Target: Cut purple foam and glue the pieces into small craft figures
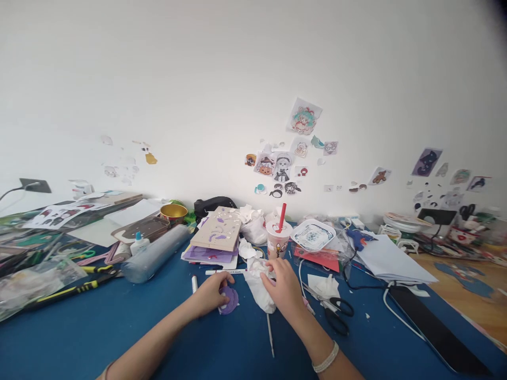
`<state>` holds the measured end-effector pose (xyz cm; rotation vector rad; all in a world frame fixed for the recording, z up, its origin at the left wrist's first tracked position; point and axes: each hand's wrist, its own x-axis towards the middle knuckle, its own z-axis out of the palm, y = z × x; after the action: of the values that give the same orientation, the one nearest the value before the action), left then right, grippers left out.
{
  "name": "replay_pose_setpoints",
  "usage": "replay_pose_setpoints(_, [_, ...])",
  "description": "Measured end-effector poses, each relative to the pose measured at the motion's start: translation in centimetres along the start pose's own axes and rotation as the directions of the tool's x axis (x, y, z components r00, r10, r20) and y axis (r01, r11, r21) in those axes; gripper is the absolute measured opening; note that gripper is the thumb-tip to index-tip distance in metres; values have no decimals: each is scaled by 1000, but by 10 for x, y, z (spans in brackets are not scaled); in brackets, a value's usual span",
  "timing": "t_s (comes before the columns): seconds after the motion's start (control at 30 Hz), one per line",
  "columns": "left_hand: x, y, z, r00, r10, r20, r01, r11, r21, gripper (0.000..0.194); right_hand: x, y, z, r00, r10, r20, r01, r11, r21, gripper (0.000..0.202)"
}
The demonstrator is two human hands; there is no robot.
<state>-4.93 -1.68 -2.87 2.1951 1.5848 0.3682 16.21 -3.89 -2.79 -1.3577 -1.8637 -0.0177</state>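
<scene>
My left hand (214,291) is closed, its fingers pinching a round purple piece (229,302) just above the blue table. I cannot make out what the piece is made of. Crumpled white tissue (262,296) lies under my right hand (282,287), whose bent fingers grip its upper part. From below the tissue a thin light-coloured stick (270,338) points toward me; its other end is hidden. A white marker (225,272) lies behind both hands, partly covered by the tissue, and another white pen (194,284) is left of my left hand.
A pink drink cup (276,243) with a red straw stands behind my right hand. Black-handled scissors (336,311) lie to its right, a black phone-like slab (435,330) farther right. A beige board (217,228) tops a purple stack; a clear plastic roll (156,256) lies left.
</scene>
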Motion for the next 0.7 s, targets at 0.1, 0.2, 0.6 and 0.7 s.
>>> replay_pose_setpoints(0.1, [-2, 0, -1, 1000, 19, 24, -19, 1000, 1, 42, -6, -13, 9, 994, -88, 65, 86, 996, 32, 12])
replay_pose_setpoints(0.2, [-3, -1, -1, 998, 36, 41, -37, 999, 10, 39, -15, -22, 20, 968, -159, 195, 153, 987, 42, 16])
replay_pose_setpoints(0.6, [-6, -3, -7, 970, 167, 174, -164, 986, -35, 29, -20, -26, 33, 920, -76, 384, 37, 994, 107, 17])
replay_pose_setpoints(0.7, [-7, -4, -8, 961, 207, 184, -200, 978, -53, 25, -20, -26, 31, 914, -73, 398, 21, 991, 131, 16])
